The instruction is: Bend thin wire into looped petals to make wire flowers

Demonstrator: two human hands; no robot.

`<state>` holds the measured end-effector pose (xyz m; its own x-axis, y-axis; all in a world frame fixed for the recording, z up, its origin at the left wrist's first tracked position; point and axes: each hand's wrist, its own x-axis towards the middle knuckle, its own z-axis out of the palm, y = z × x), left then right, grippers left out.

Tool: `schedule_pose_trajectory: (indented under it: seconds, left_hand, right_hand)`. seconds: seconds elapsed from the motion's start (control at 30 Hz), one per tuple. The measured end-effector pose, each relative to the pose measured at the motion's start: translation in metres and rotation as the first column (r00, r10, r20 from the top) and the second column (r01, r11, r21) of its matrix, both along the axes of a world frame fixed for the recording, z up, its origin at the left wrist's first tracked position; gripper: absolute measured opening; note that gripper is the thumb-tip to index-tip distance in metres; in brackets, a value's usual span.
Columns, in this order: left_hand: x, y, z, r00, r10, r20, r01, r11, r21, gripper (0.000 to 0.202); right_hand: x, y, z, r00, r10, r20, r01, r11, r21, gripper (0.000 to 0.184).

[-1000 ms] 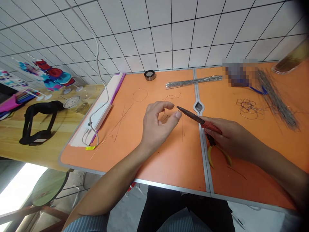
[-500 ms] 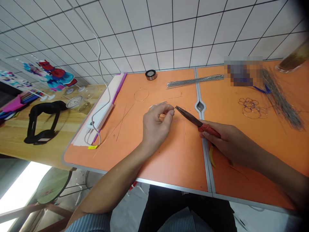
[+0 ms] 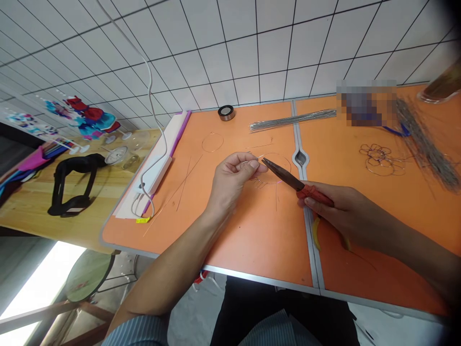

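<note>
Pinched shut, my left hand [image 3: 232, 178] holds a thin wire [image 3: 257, 158] between thumb and fingertips, just left of the wire loop [image 3: 275, 167], which now shows clear of my fingers where a moment ago it hardly showed. Over the loop, the black nose of my pliers [image 3: 283, 175] reaches almost to the pinch, their red handles clamped in my right hand [image 3: 345, 216]. Yellow-handled pliers [image 3: 316, 233] lie under that hand, and a wire flower [image 3: 382, 159] sits well right of the loop.
</note>
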<state>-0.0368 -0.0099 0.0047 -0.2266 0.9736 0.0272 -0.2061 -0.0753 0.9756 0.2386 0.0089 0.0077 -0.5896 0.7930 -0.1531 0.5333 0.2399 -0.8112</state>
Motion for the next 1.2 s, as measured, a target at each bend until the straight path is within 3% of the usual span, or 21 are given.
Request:
schedule_pose_trajectory:
  seconds: [0.1, 0.43, 1.03, 1.2]
  left_hand:
    - [0.001, -0.001, 0.0, 0.999, -0.001, -0.05, 0.002, 1.0, 0.02, 0.023]
    - [0.005, -0.004, 0.002, 0.991, 0.008, -0.13, -0.002, 0.999, 0.048, 0.017]
    - [0.01, -0.006, 0.005, 0.981, 0.046, -0.187, -0.032, 0.997, 0.075, 0.017]
    - [0.01, -0.007, 0.005, 0.971, 0.063, -0.229, -0.045, 0.995, 0.084, 0.015]
  right_hand:
    - [-0.002, -0.002, 0.003, 0.998, -0.034, 0.057, 0.038, 0.997, -0.068, 0.037]
    - [-0.005, -0.005, 0.008, 0.996, -0.041, 0.083, 0.049, 0.993, -0.104, 0.038]
    - [-0.006, -0.008, 0.008, 0.999, -0.051, 0.014, 0.052, 0.997, -0.05, 0.041]
    - [-0.007, -0.012, 0.007, 0.996, -0.083, -0.025, 0.08, 0.99, -0.12, 0.041]
